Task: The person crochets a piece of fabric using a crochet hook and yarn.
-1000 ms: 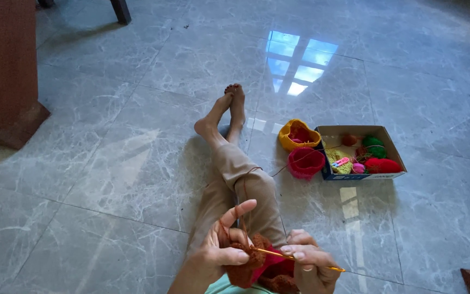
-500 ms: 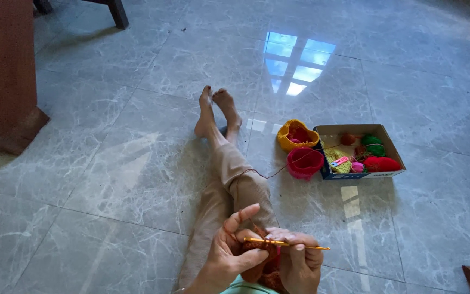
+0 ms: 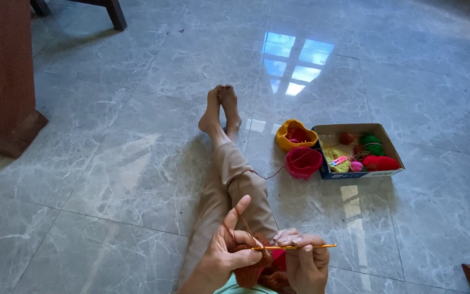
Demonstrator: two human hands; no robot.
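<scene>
I sit on a grey marble floor with my legs stretched out. My left hand [image 3: 227, 255] pinches a piece of rust-brown crochet work [image 3: 257, 268], its index finger raised with the yarn running over it. My right hand [image 3: 305, 260] holds a thin yellow crochet hook [image 3: 295, 247] lying level, its tip in the work by my left thumb. A brown yarn strand [image 3: 270, 175] runs from my knee to a pink bowl [image 3: 303, 162].
A yellow bowl [image 3: 296, 135] stands behind the pink one. Beside them is a cardboard box [image 3: 358, 151] with several yarn balls in red, green, yellow and pink. A brown wooden pillar base [image 3: 4, 81] is at the left, and a furniture leg [image 3: 116, 13] at the top.
The view has tilted down a little, so my feet and the box sit lower in frame. My hands stay together on the work; the hook has shifted slightly left, into the work.
</scene>
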